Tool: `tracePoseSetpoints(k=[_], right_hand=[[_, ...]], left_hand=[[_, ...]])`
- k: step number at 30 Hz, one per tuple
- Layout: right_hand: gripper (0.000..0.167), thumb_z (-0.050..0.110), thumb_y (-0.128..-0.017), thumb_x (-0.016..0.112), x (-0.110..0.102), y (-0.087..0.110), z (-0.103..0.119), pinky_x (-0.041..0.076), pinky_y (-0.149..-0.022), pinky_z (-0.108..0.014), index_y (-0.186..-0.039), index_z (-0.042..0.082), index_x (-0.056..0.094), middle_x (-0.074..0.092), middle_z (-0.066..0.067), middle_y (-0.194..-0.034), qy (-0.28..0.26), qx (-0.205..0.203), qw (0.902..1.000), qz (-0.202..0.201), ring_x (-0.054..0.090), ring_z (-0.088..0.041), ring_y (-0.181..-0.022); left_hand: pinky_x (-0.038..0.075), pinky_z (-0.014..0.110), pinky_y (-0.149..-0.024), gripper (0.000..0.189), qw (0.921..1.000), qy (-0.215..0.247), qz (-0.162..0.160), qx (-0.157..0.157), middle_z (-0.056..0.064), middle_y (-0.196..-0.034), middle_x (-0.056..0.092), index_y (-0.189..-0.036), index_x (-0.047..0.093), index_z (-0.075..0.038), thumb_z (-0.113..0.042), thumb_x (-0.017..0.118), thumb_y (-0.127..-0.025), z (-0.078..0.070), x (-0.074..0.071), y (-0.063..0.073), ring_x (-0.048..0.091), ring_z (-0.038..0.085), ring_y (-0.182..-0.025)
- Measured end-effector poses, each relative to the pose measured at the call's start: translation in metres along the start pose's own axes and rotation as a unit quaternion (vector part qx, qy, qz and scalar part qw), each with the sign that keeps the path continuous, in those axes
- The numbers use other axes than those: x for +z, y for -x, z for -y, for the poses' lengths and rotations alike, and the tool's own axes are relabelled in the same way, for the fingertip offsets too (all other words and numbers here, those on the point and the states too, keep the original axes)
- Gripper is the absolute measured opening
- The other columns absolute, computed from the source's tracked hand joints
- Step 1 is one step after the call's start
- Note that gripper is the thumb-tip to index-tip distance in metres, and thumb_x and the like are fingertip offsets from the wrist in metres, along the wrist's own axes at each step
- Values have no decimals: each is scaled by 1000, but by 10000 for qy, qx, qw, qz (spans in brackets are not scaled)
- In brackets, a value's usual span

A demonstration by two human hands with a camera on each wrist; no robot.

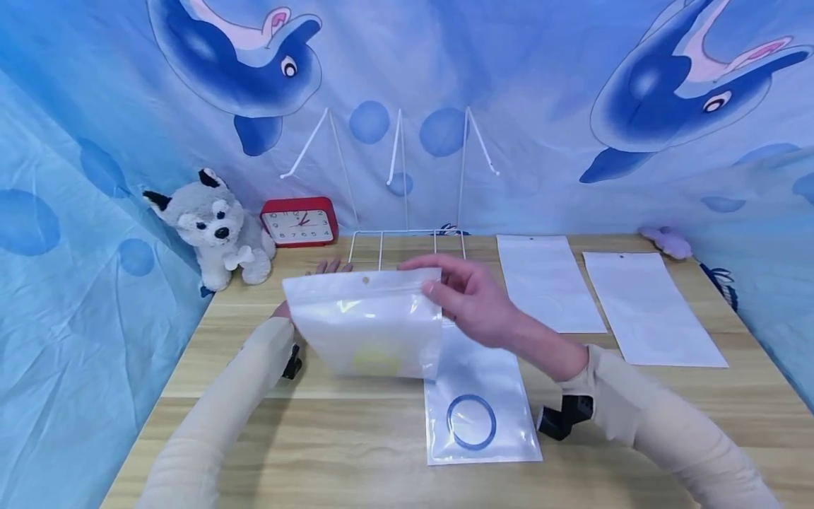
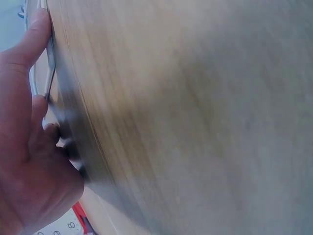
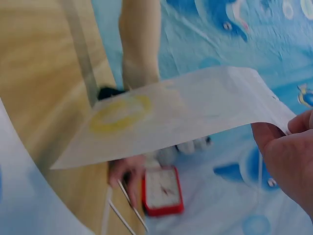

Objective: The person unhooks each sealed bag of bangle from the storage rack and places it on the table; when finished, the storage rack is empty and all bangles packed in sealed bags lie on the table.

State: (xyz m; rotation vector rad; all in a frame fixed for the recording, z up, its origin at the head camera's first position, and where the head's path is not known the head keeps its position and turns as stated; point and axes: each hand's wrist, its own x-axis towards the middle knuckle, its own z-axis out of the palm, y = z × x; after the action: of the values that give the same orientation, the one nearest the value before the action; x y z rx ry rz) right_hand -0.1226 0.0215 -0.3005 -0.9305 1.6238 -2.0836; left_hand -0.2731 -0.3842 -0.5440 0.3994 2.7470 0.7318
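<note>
My right hand point(image 1: 473, 300) pinches the upper right corner of a white zip-top bag point(image 1: 362, 325), between thumb and fingers. Through the bag, a blurred yellow ring point(image 3: 121, 113) shows near its bottom. My left hand point(image 2: 36, 161) is low at the tabletop, by the base of a white wire rack point(image 1: 407, 232); its thumb lies along the wire. In the head view the bag hides most of that hand, leaving fingertips above the bag's edge. Another white bag point(image 1: 486, 396), holding a blue ring point(image 1: 471, 422), lies partly beneath the raised one.
Two more white bags point(image 1: 550, 283) point(image 1: 655, 311) lie at the right. A red clock point(image 1: 299, 222) and a plush husky point(image 1: 219, 230) stand at the back left. The rack's hooks rise before a blue dolphin-print cloth point(image 1: 509, 71). A purple object point(image 1: 668, 242) sits at the far right.
</note>
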Motion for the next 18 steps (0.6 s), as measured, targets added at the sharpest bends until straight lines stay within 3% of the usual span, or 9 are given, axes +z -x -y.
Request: tracePoseSetpoints(k=[1, 2, 4, 7, 10, 11, 15, 18], right_hand=[[32, -3, -99, 52, 5, 3, -2, 33, -46, -18, -129, -13, 54, 49, 3, -63, 24, 29, 10000, 27, 39, -10, -49], [33, -3, -99, 52, 10, 6, -4, 29, -45, -19, -130, -13, 54, 47, 3, -62, -45, 89, 9999, 62, 36, -11, -49], [33, -1, -99, 52, 18, 13, -8, 28, -46, -19, -131, -12, 54, 49, 4, -64, -317, 222, 9991, 168, 37, -11, -50], [33, -1, -100, 52, 25, 20, -19, 35, -51, -17, -132, -7, 57, 60, 2, -78, -1044, 588, 9924, 272, 46, -10, -58], [34, -2, -101, 50, 26, 20, -33, 42, -58, -17, -134, -4, 57, 67, -3, -98, -1443, 924, 9848, 271, 56, -12, -70], [34, -2, -101, 50, 25, 18, -39, 41, -57, -17, -134, -6, 56, 66, -4, -98, -1428, 996, 9844, 253, 55, -12, -68], [37, -2, -102, 49, 16, 10, -60, 46, -60, -19, -138, -9, 50, 67, -10, -110, -1050, 1140, 9878, 120, 60, -14, -75], [36, -1, -103, 49, 8, 3, -73, 55, -70, -24, -138, -8, 51, 65, -16, -119, -653, 1133, 9914, 33, 66, -17, -88]], left_hand=[[-7, 69, -111, 84, 9988, -268, 247, -336, 19, -166, -1, -162, 12, -17, -52, 53, -98, -27, -10, 6, -10, 45, -148], [-6, 71, -110, 92, 9971, -653, 263, -278, 23, -165, 0, -162, 14, -15, -59, 56, -93, -45, -16, 13, -9, 49, -147], [-6, 70, -111, 105, 9964, -609, 340, -481, 24, -164, 2, -161, 16, -13, -66, 63, -84, -81, -28, 27, -8, 48, -147], [-4, 67, -113, 112, 9953, -753, 345, -498, 24, -165, 2, -161, 15, -9, -67, 67, -81, -111, -38, 44, -6, 46, -148], [-5, 65, -114, 107, 9951, -789, 289, -512, 22, -165, 1, -161, 14, -9, -64, 65, -85, -121, -39, 50, -7, 45, -149], [-5, 66, -114, 106, 9952, -801, 273, -495, 22, -165, 1, -161, 14, -8, -61, 66, -85, -121, -39, 50, -7, 45, -148], [-7, 65, -113, 107, 9962, -637, 287, -524, 21, -165, 1, -161, 14, -10, -60, 69, -84, -116, -38, 49, -9, 44, -149], [-8, 65, -113, 112, 9973, -437, 308, -512, 22, -165, 1, -161, 14, -10, -58, 74, -79, -110, -39, 48, -9, 44, -149]])
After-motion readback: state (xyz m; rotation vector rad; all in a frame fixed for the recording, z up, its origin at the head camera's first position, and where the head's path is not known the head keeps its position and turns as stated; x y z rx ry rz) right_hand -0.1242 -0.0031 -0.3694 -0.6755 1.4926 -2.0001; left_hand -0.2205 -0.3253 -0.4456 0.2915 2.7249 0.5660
